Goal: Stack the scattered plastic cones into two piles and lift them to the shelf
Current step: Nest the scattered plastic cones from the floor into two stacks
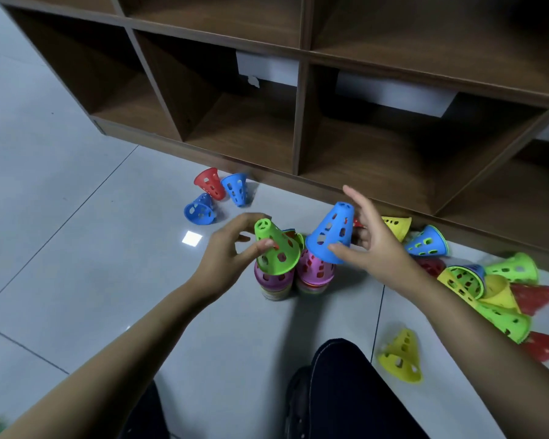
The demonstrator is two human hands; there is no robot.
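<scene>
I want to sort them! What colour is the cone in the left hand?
It's a green cone with holes, clearest in head view.

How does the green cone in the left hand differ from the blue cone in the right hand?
The green cone leans its narrow top left; the blue cone leans right. The green cone is above the left pile, the blue cone above the right pile. The left hand curls its fingers round the green cone; the right hand spreads its fingers behind the blue cone. Both have holes and point narrow end up.
</scene>
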